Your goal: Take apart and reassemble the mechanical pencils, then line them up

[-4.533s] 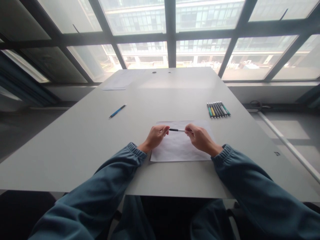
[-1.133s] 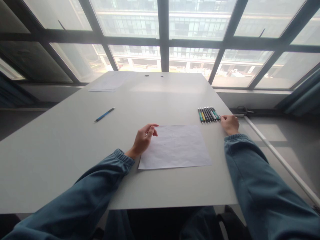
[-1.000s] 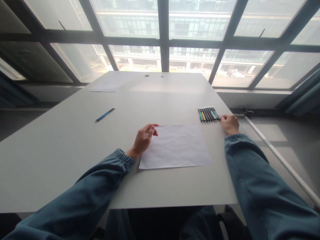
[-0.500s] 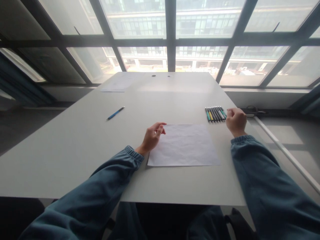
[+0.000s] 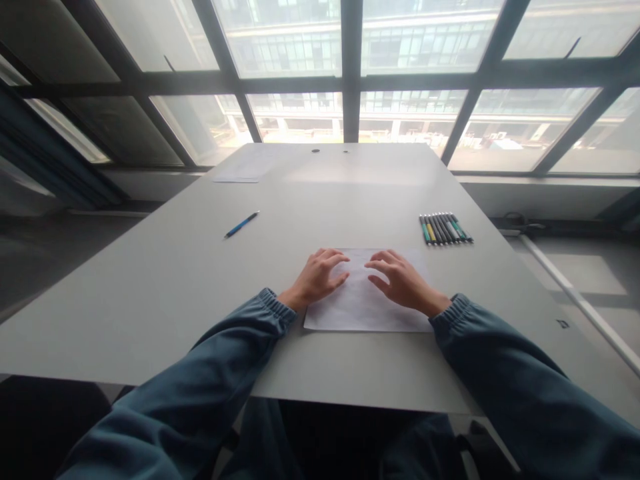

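A white sheet of paper [image 5: 367,317] lies on the table in front of me. Over its left part is my left hand [image 5: 323,275], palm down, fingers and thumb apart and holding nothing. My right hand [image 5: 400,280] mirrors it over the right part of the sheet, also open and without anything in it. A narrow gap separates the two sets of fingertips. Whether the fingers press on the paper or hover just above it, I cannot tell. Beyond my right hand, several pens [image 5: 445,229] with black, green, yellow and grey bodies lie side by side in a row.
A single blue pen [image 5: 242,225] lies at an angle on the left of the white table [image 5: 170,293]. Another paper sheet [image 5: 237,175] rests near the far left edge. A small dark disc [image 5: 315,151] sits at the far end, before the windows.
My right hand has moved left from beside the row of pens to above the paper, its closed fingers now spread. My left hand has turned palm down. The view has shifted slightly.
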The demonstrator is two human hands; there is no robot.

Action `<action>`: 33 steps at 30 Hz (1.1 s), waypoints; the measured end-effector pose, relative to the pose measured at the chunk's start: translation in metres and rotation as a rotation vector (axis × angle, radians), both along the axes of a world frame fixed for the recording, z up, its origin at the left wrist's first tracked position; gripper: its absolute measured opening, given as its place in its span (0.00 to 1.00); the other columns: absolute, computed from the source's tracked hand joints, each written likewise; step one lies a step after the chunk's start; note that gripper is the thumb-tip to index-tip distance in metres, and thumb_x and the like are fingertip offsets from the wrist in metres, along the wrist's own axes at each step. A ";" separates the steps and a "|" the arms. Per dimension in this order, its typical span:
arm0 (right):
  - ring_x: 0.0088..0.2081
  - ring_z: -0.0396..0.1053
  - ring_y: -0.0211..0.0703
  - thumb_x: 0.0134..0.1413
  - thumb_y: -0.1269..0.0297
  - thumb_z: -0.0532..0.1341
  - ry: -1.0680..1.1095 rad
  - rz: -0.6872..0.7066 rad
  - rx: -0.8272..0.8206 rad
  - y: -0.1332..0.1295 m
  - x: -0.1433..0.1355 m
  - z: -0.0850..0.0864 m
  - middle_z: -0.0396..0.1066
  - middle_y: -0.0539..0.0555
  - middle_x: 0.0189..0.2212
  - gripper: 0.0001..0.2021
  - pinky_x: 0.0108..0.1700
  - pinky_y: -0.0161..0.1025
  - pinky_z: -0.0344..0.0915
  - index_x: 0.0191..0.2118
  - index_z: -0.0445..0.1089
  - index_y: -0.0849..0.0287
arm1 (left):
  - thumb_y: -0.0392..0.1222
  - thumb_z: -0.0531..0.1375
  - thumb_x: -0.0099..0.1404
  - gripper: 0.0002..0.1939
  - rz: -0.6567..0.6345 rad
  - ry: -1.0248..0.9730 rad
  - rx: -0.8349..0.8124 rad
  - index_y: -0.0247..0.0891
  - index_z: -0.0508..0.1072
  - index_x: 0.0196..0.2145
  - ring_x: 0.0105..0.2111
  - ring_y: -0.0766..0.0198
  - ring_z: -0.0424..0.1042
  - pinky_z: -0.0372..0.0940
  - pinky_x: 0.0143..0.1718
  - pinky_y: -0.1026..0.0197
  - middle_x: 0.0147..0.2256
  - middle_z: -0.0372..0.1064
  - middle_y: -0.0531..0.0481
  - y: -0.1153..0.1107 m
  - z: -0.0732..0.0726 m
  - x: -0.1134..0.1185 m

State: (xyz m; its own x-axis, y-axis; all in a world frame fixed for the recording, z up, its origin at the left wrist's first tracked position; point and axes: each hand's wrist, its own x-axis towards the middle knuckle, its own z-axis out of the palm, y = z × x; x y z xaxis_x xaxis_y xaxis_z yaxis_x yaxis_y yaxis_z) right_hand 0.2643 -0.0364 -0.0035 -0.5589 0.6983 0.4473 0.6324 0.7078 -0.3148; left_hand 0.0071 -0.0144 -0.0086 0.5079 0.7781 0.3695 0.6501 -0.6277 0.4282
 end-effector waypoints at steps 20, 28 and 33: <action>0.47 0.70 0.55 0.68 0.61 0.57 0.029 0.018 -0.024 0.005 -0.004 -0.011 0.75 0.60 0.45 0.11 0.50 0.54 0.70 0.48 0.76 0.56 | 0.43 0.57 0.67 0.18 1.046 -0.013 0.113 0.36 0.77 0.51 0.54 0.40 0.65 0.59 0.56 0.41 0.53 0.74 0.35 0.117 -0.005 -0.209; 0.46 0.70 0.54 0.68 0.62 0.57 0.039 0.014 -0.021 0.009 -0.006 -0.011 0.75 0.61 0.44 0.11 0.49 0.52 0.70 0.46 0.76 0.57 | 0.43 0.57 0.69 0.21 1.092 0.049 -0.048 0.40 0.74 0.57 0.57 0.44 0.67 0.58 0.59 0.43 0.55 0.74 0.39 0.133 -0.010 -0.227; 0.46 0.71 0.53 0.67 0.63 0.58 0.051 0.009 -0.019 0.010 -0.005 -0.013 0.75 0.60 0.44 0.09 0.49 0.51 0.70 0.45 0.76 0.56 | 0.37 0.60 0.66 0.18 1.075 0.016 -0.032 0.37 0.76 0.54 0.54 0.49 0.71 0.61 0.58 0.47 0.50 0.77 0.41 0.134 -0.010 -0.226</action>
State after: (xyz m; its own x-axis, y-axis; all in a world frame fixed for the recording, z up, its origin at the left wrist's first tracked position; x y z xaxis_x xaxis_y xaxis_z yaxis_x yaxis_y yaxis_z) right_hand 0.2594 -0.0261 -0.0162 -0.5420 0.7021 0.4619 0.6087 0.7069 -0.3602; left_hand -0.2190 0.1192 -0.0186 -0.4435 0.8292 0.3402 0.8604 0.2876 0.4207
